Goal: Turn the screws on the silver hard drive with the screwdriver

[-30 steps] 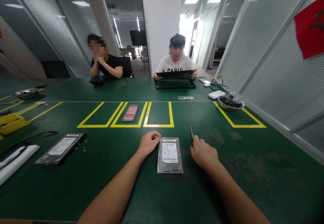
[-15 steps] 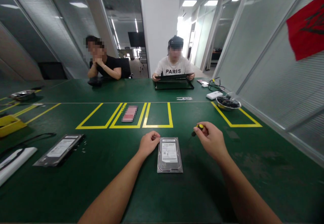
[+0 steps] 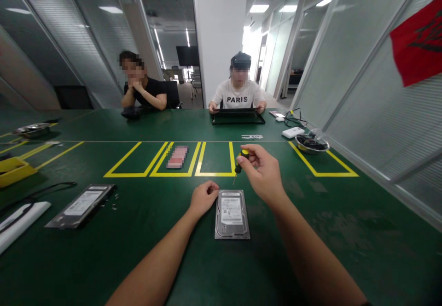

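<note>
A silver hard drive (image 3: pixel 232 227) with a white label lies flat on the green table in front of me. My left hand (image 3: pixel 203 197) is closed at its upper left corner, with curled fingertips against the edge. In my right hand (image 3: pixel 260 167) is a small black and yellow screwdriver (image 3: pixel 238 167), pinched by its handle. The screwdriver's thin shaft points down, and its tip hangs just above the far edge of the drive. Some of my right fingers are hidden behind the hand.
A second hard drive (image 3: pixel 81 204) lies to the left, with several tiny screws (image 3: pixel 115 201) beside it. Yellow tape (image 3: pixel 216 174) marks boxes on the table (image 3: pixel 165 269). A metal bowl (image 3: pixel 312 147) holds dark parts at right. Across sit two people, one holding a black frame (image 3: pixel 238 118).
My right hand has moved left and up with the screwdriver, bringing its tip from the drive's right side to above its far edge. My left hand stays at the corner.
</note>
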A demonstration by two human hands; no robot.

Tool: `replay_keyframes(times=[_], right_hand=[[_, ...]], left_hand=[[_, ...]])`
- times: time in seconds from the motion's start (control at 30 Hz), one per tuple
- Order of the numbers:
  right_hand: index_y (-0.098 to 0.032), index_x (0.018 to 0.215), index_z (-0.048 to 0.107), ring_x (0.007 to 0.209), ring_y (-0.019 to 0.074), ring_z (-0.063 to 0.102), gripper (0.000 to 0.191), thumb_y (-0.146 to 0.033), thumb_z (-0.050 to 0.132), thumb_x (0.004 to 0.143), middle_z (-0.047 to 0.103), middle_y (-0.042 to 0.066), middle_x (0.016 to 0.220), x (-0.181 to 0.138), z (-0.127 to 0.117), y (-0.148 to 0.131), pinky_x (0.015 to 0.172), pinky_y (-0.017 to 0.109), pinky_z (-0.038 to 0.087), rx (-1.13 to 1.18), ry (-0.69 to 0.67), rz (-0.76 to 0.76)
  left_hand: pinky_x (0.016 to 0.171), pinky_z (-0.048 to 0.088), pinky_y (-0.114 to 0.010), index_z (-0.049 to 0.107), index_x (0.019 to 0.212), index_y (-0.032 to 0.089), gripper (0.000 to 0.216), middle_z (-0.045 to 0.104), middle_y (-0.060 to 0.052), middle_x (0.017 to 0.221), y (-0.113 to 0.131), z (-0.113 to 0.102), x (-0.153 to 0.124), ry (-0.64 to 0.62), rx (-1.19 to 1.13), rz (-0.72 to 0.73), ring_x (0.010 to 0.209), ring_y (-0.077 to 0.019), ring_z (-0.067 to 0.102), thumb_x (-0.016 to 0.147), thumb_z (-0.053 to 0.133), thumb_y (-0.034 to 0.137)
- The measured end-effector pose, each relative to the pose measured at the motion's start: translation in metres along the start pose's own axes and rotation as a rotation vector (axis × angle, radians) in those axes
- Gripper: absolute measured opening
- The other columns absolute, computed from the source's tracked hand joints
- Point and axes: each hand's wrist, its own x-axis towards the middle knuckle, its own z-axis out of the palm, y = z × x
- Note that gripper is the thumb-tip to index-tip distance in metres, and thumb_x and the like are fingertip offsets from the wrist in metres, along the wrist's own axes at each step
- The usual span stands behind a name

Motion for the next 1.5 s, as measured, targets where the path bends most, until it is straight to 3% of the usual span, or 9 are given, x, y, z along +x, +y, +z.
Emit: replay_keyframes(times=[0.23, 0.47, 0.7, 1.5], right_hand=[[-0.021, 0.104, 0.061, 0.064, 0.0121, 0.053, 0.018, -0.030, 0.059, 0.088, 0.060, 0.000, 0.078, 0.001, 0.025, 0.006, 0.062, 0.025, 0.043, -0.087, -0.130, -0.084], [-0.020, 0.102, 0.061, 0.060, 0.0125, 0.053, 0.018, -0.032, 0.057, 0.089, 0.055, -0.003, 0.067, -0.004, 0.039, 0.029, 0.059, 0.024, 0.042, -0.107, -0.146, -0.061], [-0.021, 0.101, 0.061, 0.060, 0.0126, 0.055, 0.019, -0.035, 0.057, 0.089, 0.059, -0.002, 0.070, -0.008, 0.052, 0.049, 0.060, 0.024, 0.043, -0.097, -0.153, -0.064], [-0.019, 0.100, 0.061, 0.063, 0.0131, 0.055, 0.018, -0.034, 0.056, 0.090, 0.063, 0.001, 0.077, -0.008, 0.058, 0.057, 0.062, 0.024, 0.043, -0.141, -0.164, -0.064]], left_hand=[[0.062, 0.040, -0.022, 0.065, 0.080, 0.019, 0.009, 0.065, 0.003, 0.070, 0.000, 0.001, -0.001, 0.015, -0.001, 0.013, 0.065, -0.0123, 0.058, 0.075, 0.058, 0.022], [0.062, 0.039, -0.023, 0.065, 0.077, 0.019, 0.008, 0.064, 0.003, 0.069, 0.003, -0.001, -0.001, 0.012, 0.017, 0.006, 0.064, -0.0125, 0.057, 0.075, 0.057, 0.021], [0.063, 0.040, -0.023, 0.065, 0.079, 0.020, 0.010, 0.066, 0.003, 0.071, 0.002, 0.000, 0.000, 0.009, 0.027, 0.001, 0.065, -0.0126, 0.058, 0.074, 0.057, 0.020], [0.063, 0.040, -0.023, 0.065, 0.079, 0.019, 0.009, 0.066, 0.002, 0.072, 0.002, -0.001, 0.000, 0.001, 0.036, 0.011, 0.066, -0.0129, 0.059, 0.076, 0.056, 0.020]])
